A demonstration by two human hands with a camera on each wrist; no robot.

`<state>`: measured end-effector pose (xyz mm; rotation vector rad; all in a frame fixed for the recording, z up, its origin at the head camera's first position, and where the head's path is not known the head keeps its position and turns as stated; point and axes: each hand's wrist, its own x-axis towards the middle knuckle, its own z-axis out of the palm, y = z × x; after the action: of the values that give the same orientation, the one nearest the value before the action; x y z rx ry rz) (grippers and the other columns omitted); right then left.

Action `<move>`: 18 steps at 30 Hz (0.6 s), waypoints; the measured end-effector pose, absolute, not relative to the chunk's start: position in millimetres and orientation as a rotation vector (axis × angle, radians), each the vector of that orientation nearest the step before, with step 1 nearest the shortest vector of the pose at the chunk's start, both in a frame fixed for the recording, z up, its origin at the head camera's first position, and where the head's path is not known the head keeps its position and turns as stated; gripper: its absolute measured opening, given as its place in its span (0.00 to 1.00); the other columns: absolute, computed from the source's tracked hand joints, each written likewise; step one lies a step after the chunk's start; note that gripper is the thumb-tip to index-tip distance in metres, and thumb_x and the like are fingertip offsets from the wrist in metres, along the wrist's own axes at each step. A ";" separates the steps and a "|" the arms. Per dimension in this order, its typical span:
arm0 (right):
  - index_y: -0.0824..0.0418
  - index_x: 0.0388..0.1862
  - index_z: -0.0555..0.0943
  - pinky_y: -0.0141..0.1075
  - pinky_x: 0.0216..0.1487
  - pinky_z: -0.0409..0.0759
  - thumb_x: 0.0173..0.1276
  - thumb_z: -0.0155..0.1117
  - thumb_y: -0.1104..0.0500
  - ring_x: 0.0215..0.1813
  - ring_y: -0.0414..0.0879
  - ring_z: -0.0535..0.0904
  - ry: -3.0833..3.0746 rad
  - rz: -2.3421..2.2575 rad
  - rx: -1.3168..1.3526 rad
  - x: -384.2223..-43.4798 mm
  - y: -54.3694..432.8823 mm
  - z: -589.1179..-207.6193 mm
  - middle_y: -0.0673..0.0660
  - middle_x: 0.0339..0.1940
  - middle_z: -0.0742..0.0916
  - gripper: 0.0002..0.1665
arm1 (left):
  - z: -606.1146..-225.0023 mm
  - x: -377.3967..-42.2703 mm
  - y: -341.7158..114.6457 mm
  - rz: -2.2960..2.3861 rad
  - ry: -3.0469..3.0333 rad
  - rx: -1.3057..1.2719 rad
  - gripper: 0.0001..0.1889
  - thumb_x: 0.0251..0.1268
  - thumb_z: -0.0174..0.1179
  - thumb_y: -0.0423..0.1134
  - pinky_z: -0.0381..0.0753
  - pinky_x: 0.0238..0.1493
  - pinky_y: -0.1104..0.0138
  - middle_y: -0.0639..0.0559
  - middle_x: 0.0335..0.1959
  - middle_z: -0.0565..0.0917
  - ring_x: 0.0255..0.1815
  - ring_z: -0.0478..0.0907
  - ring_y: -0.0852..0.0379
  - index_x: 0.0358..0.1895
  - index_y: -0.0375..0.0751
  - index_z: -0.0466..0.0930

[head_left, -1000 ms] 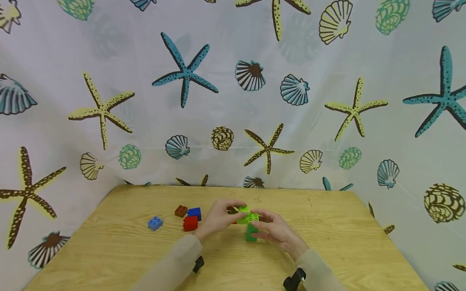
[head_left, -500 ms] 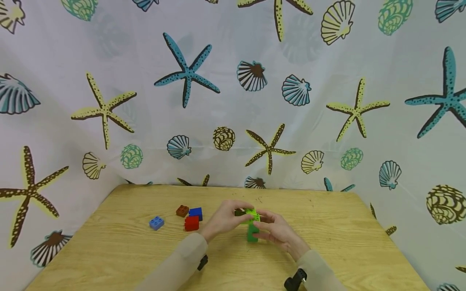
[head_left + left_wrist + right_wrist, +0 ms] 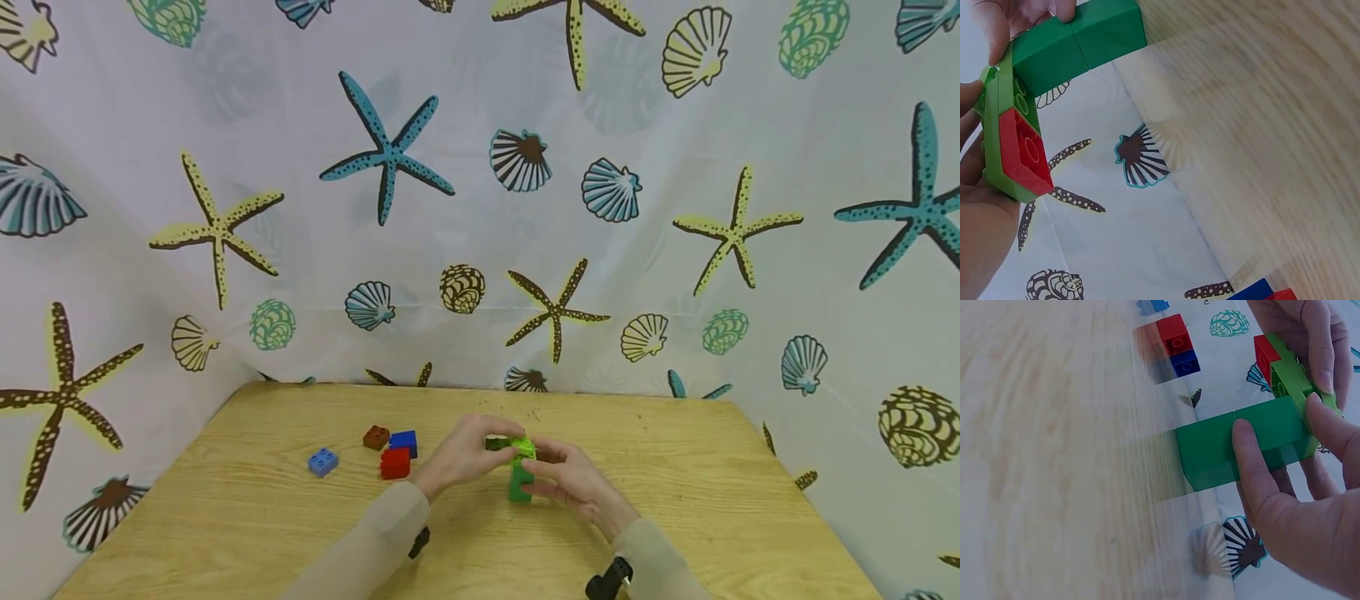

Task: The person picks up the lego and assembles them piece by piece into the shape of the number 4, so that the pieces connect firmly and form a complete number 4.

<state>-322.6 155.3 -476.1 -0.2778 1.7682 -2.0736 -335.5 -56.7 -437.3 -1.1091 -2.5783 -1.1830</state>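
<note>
In the head view, a stack of two dark green toy bricks (image 3: 519, 485) stands upright on the table, with lime green bricks (image 3: 525, 448) across its top. The lime part sticks out sideways past the stack, and a red brick (image 3: 1022, 153) sits under its overhang in the left wrist view. My left hand (image 3: 471, 452) grips the lime bricks from the left, its fingers over their studded side. From the right, my right hand (image 3: 576, 482) holds the dark green stack, fingers along its sides and one digit at the lime layer (image 3: 1297, 378).
Left of the hands lie a red brick (image 3: 395, 463), a dark blue brick (image 3: 403, 443), a brown brick (image 3: 376, 437) and a lighter blue brick (image 3: 323, 462). The wooden table (image 3: 247, 525) ends at a curtain (image 3: 420, 250) printed with shells and starfish.
My left hand has shifted slightly right, bringing the lime bricks closer in over the dark green stack. The right hand stays around the stack, and the loose bricks have not moved.
</note>
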 end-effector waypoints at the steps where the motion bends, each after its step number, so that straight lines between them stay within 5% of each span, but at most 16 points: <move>1: 0.66 0.73 0.65 0.45 0.58 0.80 0.69 0.64 0.61 0.54 0.45 0.81 1.765 -2.073 -0.281 -322.4 155.5 -475.8 0.60 0.59 0.77 0.35 | -437.3 -335.5 -56.1 -1.179 -2.572 -1.110 0.12 0.65 0.64 0.36 0.79 0.58 0.54 0.49 0.54 0.85 0.56 0.82 0.52 0.51 0.43 0.86; 18: 0.68 0.72 0.64 0.47 0.61 0.78 0.69 0.64 0.61 0.56 0.47 0.80 1.713 -2.060 -0.311 -321.3 158.2 -473.1 0.61 0.61 0.77 0.36 | -437.1 -336.8 -51.8 -1.172 -2.629 -1.088 0.09 0.60 0.69 0.34 0.83 0.50 0.65 0.51 0.51 0.86 0.50 0.82 0.54 0.43 0.45 0.88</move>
<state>-321.3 158.2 -473.1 -0.3112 1.7127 -2.0601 -336.8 -51.8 -437.1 -1.0877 -2.6293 -1.1720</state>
